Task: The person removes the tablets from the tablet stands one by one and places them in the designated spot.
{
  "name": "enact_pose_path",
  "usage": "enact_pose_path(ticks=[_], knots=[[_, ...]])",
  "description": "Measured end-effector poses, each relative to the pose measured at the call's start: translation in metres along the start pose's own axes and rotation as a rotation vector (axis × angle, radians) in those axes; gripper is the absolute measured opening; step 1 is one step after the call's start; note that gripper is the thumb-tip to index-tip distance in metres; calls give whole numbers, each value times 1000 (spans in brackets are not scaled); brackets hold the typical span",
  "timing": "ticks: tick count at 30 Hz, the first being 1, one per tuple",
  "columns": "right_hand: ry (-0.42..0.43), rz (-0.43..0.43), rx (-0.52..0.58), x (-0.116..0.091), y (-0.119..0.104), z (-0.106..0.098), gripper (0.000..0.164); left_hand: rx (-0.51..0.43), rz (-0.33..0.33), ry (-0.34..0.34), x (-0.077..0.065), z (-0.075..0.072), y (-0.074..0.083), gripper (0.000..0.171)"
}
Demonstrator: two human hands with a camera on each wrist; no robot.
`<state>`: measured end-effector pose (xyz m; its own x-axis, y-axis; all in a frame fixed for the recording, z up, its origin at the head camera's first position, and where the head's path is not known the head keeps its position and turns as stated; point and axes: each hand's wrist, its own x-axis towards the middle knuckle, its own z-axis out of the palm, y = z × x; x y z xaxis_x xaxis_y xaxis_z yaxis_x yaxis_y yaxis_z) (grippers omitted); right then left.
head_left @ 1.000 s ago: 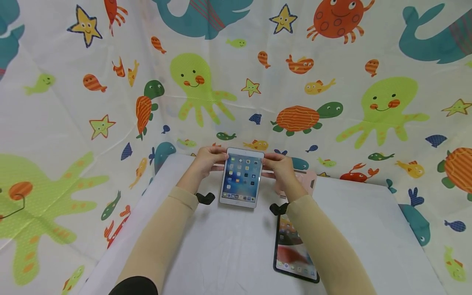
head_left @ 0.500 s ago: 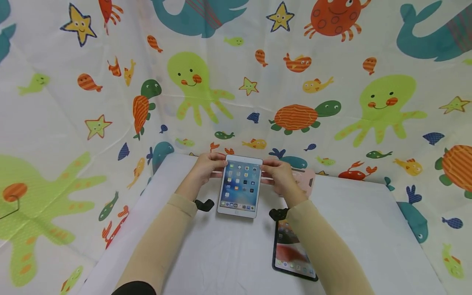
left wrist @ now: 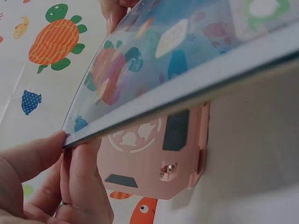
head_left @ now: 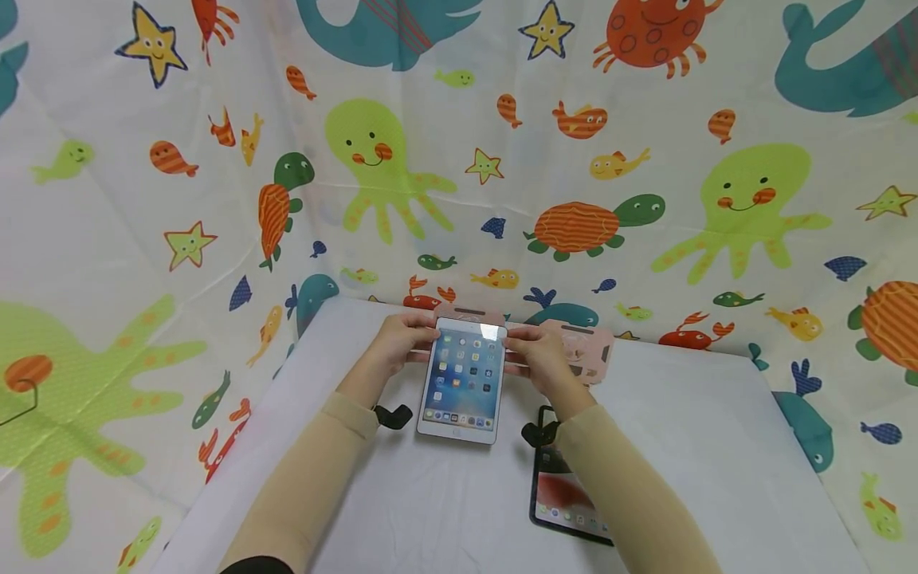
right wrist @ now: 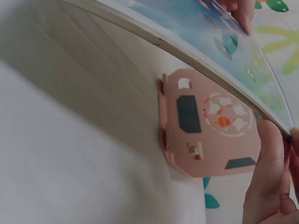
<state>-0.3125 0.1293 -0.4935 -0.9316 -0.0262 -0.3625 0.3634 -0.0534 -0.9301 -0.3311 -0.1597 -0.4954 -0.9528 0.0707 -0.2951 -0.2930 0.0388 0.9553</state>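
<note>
A white-framed tablet (head_left: 461, 383) with a lit screen of app icons is held between both hands, tilted with its screen facing me. My left hand (head_left: 393, 344) pinches its upper left edge, thumb in front and fingers behind. On the upper right edge, my right hand (head_left: 539, 351) grips it the same way. Just behind the tablet's top shows a pink stand (head_left: 459, 314), mostly hidden. Both wrist views look under the tablet's raised edge at a pink stand (left wrist: 149, 172) with a round cut-out and dark grey pads.
Another pink stand (head_left: 594, 355) is behind my right hand. A black-framed tablet (head_left: 562, 494), screen lit, lies on the white table (head_left: 688, 446), partly covered by my right forearm. Cloth (head_left: 430, 48) printed with sea animals hangs behind and at the left.
Both hands have drawn the white tablet back toward me, down in the head view. The pink stand behind its top edge has come into sight.
</note>
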Motion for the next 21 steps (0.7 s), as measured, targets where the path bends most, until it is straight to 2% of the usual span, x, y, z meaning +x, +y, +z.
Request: enact_pose_path(ticks=[10, 21], knots=[[-14, 33, 22, -7, 20, 6, 22, 22, -89, 15, -10, -3, -17, 28], [-52, 39, -9, -13, 42, 14, 24, 48, -135, 14, -18, -10, -37, 27]])
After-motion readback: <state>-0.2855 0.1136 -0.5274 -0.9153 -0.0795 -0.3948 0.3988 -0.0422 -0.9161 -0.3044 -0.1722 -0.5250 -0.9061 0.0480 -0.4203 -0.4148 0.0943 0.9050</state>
